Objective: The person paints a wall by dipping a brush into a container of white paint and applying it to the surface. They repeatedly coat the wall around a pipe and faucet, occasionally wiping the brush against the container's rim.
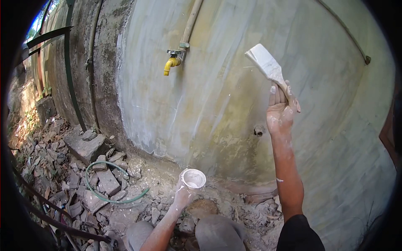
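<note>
My right hand (281,113), spotted with white, is raised before the wall (226,104) and grips the handle of a wide brush (265,62). The brush is coated white, and its bristle end points up and left. Low in the middle, my left hand (182,195) holds a small round white cup (194,178) with white stuff inside, its opening facing up. Cup and brush are well apart. Pale streaks run over the greenish-yellow wall.
A yellow tap (171,65) hangs from a pipe (191,21) on the wall. Below it to the right, a pipe stub (259,131) sticks out. Rubble, a concrete block (86,145) and a green hose (93,191) lie at lower left, near dark metal bars (63,226).
</note>
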A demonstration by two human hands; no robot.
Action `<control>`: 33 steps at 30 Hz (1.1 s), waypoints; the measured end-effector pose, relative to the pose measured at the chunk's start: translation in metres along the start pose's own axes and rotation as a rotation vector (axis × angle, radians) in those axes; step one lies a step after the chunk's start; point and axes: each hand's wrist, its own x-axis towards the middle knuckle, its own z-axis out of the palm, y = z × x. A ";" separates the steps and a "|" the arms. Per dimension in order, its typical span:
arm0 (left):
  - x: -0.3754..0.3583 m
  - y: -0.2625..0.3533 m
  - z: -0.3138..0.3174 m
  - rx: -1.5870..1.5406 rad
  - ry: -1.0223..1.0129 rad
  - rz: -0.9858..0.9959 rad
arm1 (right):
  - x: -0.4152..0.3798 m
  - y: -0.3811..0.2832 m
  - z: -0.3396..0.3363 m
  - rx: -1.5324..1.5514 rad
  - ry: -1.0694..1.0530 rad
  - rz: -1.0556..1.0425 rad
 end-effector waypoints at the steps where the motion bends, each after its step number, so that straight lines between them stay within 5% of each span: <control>1: -0.001 -0.011 0.001 0.041 -0.028 0.041 | 0.028 -0.009 0.016 -0.041 -0.092 -0.112; 4: -0.002 -0.009 0.005 0.041 -0.024 0.052 | 0.095 -0.035 0.071 -0.500 -0.322 -0.551; 6: -0.001 -0.003 0.005 0.002 0.005 0.008 | 0.126 -0.053 0.088 -1.286 -0.537 -1.162; 7: 0.001 -0.001 0.004 -0.037 -0.002 -0.018 | 0.134 -0.053 0.097 -1.288 -0.535 -1.161; 9: 0.002 0.004 0.003 -0.077 -0.013 -0.048 | 0.142 -0.048 0.108 -1.692 -0.878 -1.580; 14: 0.006 0.005 -0.001 0.019 0.059 -0.004 | 0.127 0.023 0.040 -1.998 -1.069 -1.655; 16: 0.007 0.010 -0.004 -0.016 0.094 -0.021 | 0.081 0.055 -0.012 -2.128 -1.181 -1.486; 18: 0.009 0.016 -0.008 -0.050 0.136 -0.038 | 0.023 0.090 -0.069 -1.907 -1.330 -1.488; 21: 0.011 0.025 -0.019 0.021 0.252 0.041 | -0.061 0.119 -0.141 -1.908 -1.565 -1.075; 24: 0.011 0.035 -0.034 -0.027 0.240 0.054 | -0.081 0.108 -0.131 -1.799 -1.490 -0.888; 30: 0.009 0.028 -0.044 -0.037 0.224 0.030 | 0.026 0.028 0.014 -1.696 -1.054 -1.432; 33: 0.011 0.021 -0.041 -0.039 0.206 -0.007 | 0.110 -0.003 0.073 -1.808 -0.935 -1.526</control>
